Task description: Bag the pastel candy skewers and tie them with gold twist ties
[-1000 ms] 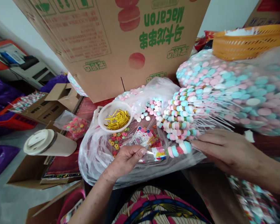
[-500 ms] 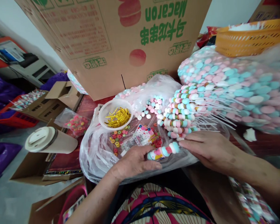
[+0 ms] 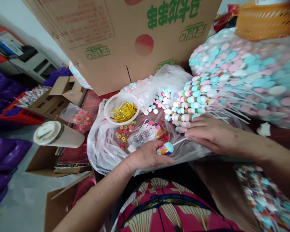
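Observation:
In my left hand (image 3: 149,156), closed around it, is a marshmallow skewer (image 3: 168,148) inside a small printed wrapper, with a pale blue marshmallow showing at its right end. Its white stick (image 3: 180,141) runs from there to the fingertips of my right hand (image 3: 205,133), which are pinched at the stick's end. Just beyond the right hand lies a pile of marshmallow skewers (image 3: 190,106), their sticks pointing right. Printed wrappers (image 3: 145,135) and ring-shaped candies (image 3: 122,133) lie on the clear plastic sheet (image 3: 100,154) in front of me.
A white bowl (image 3: 107,111) holds gold twist ties. Loose marshmallows (image 3: 151,108) lie behind it, below a large cardboard box (image 3: 125,35). A huge bag of marshmallows (image 3: 246,71) and an orange basket (image 3: 263,22) stand right. A lidded cup (image 3: 71,137) is on the left.
Several marshmallows stuck out of the wrapper before; now mostly one shows, with bare stick reaching to my right hand. The view has tilted down, so the scene sits higher.

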Motion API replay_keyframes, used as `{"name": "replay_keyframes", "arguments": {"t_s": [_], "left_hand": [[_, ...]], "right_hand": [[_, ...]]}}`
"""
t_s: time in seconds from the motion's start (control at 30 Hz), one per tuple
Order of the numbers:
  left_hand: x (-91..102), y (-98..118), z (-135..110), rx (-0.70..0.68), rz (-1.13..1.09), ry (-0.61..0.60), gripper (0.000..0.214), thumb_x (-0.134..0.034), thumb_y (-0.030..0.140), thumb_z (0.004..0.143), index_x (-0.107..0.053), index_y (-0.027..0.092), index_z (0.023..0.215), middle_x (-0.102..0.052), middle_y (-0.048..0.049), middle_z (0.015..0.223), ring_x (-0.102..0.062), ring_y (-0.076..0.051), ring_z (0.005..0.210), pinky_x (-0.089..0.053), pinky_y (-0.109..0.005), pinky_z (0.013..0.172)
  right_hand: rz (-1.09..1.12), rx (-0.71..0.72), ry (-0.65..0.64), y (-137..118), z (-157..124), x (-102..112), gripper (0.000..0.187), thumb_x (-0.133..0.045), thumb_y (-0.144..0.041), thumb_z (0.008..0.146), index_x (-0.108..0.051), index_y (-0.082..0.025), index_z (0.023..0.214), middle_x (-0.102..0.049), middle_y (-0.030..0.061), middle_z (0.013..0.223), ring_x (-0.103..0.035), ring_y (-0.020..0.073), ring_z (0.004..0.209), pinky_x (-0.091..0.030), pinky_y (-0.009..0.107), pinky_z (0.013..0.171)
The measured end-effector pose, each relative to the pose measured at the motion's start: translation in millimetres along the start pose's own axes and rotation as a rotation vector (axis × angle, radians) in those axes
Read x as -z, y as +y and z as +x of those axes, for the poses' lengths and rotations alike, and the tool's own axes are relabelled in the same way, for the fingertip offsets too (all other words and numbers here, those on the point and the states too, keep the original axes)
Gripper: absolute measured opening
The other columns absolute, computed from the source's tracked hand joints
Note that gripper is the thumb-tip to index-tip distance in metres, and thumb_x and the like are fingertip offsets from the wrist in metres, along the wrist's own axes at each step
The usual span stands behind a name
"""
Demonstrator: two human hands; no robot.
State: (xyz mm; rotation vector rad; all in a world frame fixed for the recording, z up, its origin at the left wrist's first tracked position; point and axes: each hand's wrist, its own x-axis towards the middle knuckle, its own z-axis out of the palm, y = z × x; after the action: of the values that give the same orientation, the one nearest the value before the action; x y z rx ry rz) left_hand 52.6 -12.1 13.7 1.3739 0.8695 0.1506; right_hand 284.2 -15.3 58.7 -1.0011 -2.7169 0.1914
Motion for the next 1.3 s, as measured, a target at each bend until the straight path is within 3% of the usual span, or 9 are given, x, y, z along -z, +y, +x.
{"name": "replay_keyframes", "arguments": {"t_s": [0.2,0.37,0.47,0.57,0.77,0.93,1.07,1.17,1.3], "left_hand": [[-12.6,0.6,15.7,-0.174,0.185,0.095,0.029,-0.075,0.029,0.063,-0.065,0.016,0.087,-0.066,-0.0031,0.086,-0.059,-0.021,0.085,-0.045,-0.03,0.077],[25.6,5.9,-12.1,-0.184,-0.084,0.001,0.061,-0.073,0.037,0.069,-0.053,0.02,0.124,-0.063,-0.0097,0.11,-0.06,-0.021,0.093,-0.047,-0.033,0.078],[36.4,1.6,-29.3,-0.11,0.0,-0.107,0.043,-0.065,0.047,0.076,-0.063,0.016,0.104,-0.066,-0.0084,0.098,-0.061,-0.02,0.088,-0.046,-0.029,0.075],[20.3,-7.7,-31.2,-0.087,-0.112,-0.135,0.045,-0.053,0.059,0.081,-0.06,0.015,0.092,-0.065,-0.0052,0.08,-0.06,-0.012,0.063,-0.045,-0.023,0.06],[-21.4,-22.6,-21.2,-0.027,-0.197,0.076,0.046,-0.045,0.062,0.082,-0.052,0.017,0.084,-0.056,0.0012,0.063,-0.046,-0.006,0.041,-0.03,-0.015,0.035],[-23.5,-18.4,-21.2,-0.031,-0.248,0.359,0.048,-0.042,0.065,0.081,-0.051,0.017,0.077,-0.055,0.0004,0.063,-0.047,-0.008,0.043,-0.031,-0.016,0.032],[-21.0,-15.6,-19.7,-0.075,-0.139,0.457,0.054,-0.039,0.068,0.081,-0.052,0.016,0.07,-0.052,0.0001,0.058,-0.049,-0.01,0.047,-0.035,-0.018,0.038],[-19.8,-21.4,-21.4,-0.048,-0.198,0.304,0.058,-0.034,0.069,0.082,-0.054,0.015,0.074,-0.054,-0.0016,0.059,-0.047,-0.01,0.045,-0.035,-0.02,0.039],[-12.2,-28.1,-28.2,-0.069,-0.297,0.045,0.041,-0.054,0.055,0.079,-0.053,0.015,0.081,-0.056,-0.0017,0.066,-0.052,-0.011,0.054,-0.041,-0.022,0.05]], "right_hand": [[0.21,-0.005,-0.188,-29.3,20.8,-29.5,0.025,-0.042,-0.016,0.086,-0.059,-0.016,0.067,-0.06,0.0052,0.069,-0.052,0.0166,0.068,-0.036,0.03,0.068],[0.353,-0.081,-0.078,-15.4,13.5,-18.6,0.03,-0.035,-0.025,0.093,-0.057,-0.016,0.073,-0.056,0.0036,0.07,-0.049,0.015,0.068,-0.035,0.027,0.064],[0.337,-0.109,-0.045,-8.0,11.4,-2.8,0.034,-0.033,-0.03,0.095,-0.054,-0.017,0.071,-0.053,0.0022,0.066,-0.046,0.0145,0.064,-0.033,0.027,0.061],[0.315,-0.083,-0.06,-10.9,18.3,-0.6,0.032,-0.035,-0.03,0.094,-0.052,-0.018,0.069,-0.051,0.0014,0.066,-0.045,0.0141,0.064,-0.032,0.027,0.062],[0.393,-0.06,-0.191,-21.6,32.7,-26.5,0.027,-0.039,-0.025,0.09,-0.052,-0.017,0.067,-0.051,0.0006,0.063,-0.045,0.0134,0.062,-0.032,0.028,0.061],[0.747,-0.466,0.105,-31.6,25.6,-47.4,0.028,-0.053,-0.039,0.084,-0.057,-0.019,0.103,-0.06,0.001,0.079,-0.048,0.012,0.06,-0.039,0.025,0.056],[0.973,-0.572,0.086,-56.1,24.3,-74.6,0.023,-0.057,-0.04,0.08,-0.057,-0.018,0.088,-0.058,-0.0006,0.067,-0.052,0.0133,0.059,-0.041,0.025,0.054],[0.906,-0.557,0.207,-68.6,27.4,-87.8,0.02,-0.046,-0.031,0.085,-0.054,-0.019,0.072,-0.054,-0.0017,0.059,-0.049,0.0119,0.055,-0.039,0.024,0.053],[0.8,-0.487,0.26,-70.9,30.1,-85.1,0.017,-0.044,-0.024,0.086,-0.051,-0.02,0.071,-0.051,-0.0037,0.057,-0.045,0.0099,0.053,-0.036,0.022,0.052]]}}
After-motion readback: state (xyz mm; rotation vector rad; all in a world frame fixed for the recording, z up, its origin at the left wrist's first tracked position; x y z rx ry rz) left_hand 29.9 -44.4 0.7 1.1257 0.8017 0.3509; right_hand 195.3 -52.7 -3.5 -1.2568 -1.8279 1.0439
